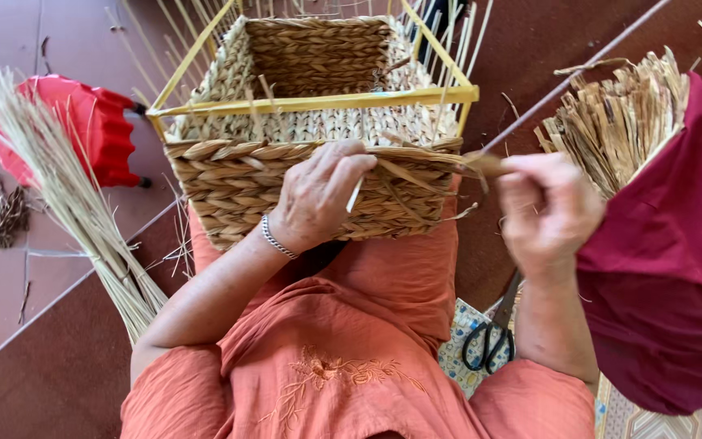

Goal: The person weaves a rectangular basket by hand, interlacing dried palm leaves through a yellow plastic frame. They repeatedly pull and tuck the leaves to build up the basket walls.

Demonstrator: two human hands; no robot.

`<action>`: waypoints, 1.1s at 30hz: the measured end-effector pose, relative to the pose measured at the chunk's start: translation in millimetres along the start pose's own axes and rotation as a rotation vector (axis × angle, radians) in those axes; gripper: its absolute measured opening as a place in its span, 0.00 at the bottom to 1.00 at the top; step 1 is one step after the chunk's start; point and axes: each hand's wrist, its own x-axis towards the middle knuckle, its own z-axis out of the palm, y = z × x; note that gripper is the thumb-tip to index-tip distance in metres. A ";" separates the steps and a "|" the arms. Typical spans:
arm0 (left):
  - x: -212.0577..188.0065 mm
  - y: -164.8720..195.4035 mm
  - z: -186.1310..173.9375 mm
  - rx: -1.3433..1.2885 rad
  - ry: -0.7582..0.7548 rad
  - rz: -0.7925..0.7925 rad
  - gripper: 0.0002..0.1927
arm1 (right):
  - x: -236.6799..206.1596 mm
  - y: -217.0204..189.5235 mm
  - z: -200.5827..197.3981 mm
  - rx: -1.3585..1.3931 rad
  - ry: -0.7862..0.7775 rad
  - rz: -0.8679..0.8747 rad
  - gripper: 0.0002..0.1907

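Basket point(310, 175), woven of braided straw around a yellow frame point(318, 102), rests on the person's lap, its near wall facing the body. Left hand point(318, 199) lies flat against the near wall just under the rim, fingers point(351, 162) curled over the top braid, pinching a pale strand against the weave. A bracelet point(276, 240) sits at that wrist. Right hand point(548, 211) is off the basket's right corner, closed on the end of a straw braid point(481, 165) that runs taut from the rim to its grip.

Left forearm comes up from the lower left, bent at the elbow; right forearm rises almost straight from the bottom edge.

Bundle of cut straw point(619, 118) lies just beyond the right hand, wrapped in dark red cloth point(668, 268) that covers part of the right wrist. Scissors point(493, 337) lie below the right forearm, blades partly hidden behind it. Sheaf of thin reeds point(67, 195) leans at the left, near a red stool point(83, 126). The basket's far side is cut off by the top edge, and the right fingertips cannot be made out, being turned away.
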 end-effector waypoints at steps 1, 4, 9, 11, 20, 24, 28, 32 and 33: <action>-2.1 -0.2 -1.1 0.010 0.000 0.027 0.12 | 6.6 -18.8 7.4 0.015 -0.074 -0.008 0.09; -4.4 -0.5 -7.9 0.030 0.003 0.098 0.09 | 23.4 -52.4 38.6 0.072 -0.210 0.018 0.09; -2.1 -2.3 -17.7 0.024 0.020 0.200 0.08 | 36.3 -56.1 65.2 0.001 -0.203 -0.027 0.11; -3.0 -3.8 -18.6 0.032 0.009 0.217 0.07 | 36.7 -51.6 71.3 -0.068 -0.193 -0.065 0.13; 6.4 -13.0 1.6 -0.046 -0.046 0.028 0.09 | 29.9 -44.3 83.1 -0.334 -0.189 -0.156 0.14; 21.3 -15.4 12.0 -0.118 0.066 -0.087 0.24 | 24.9 -57.4 67.8 -0.419 -0.040 -0.221 0.13; 24.2 -14.3 13.2 0.060 -0.001 -0.064 0.28 | 15.0 -64.3 58.8 -0.531 -0.136 -0.272 0.24; 34.9 -10.5 22.5 0.288 -0.263 -0.084 0.22 | 5.2 -56.9 62.8 -0.382 -0.211 -0.219 0.11; 38.3 -8.5 24.8 0.305 -0.369 -0.127 0.20 | 4.3 -54.8 62.4 -0.318 -0.226 -0.198 0.10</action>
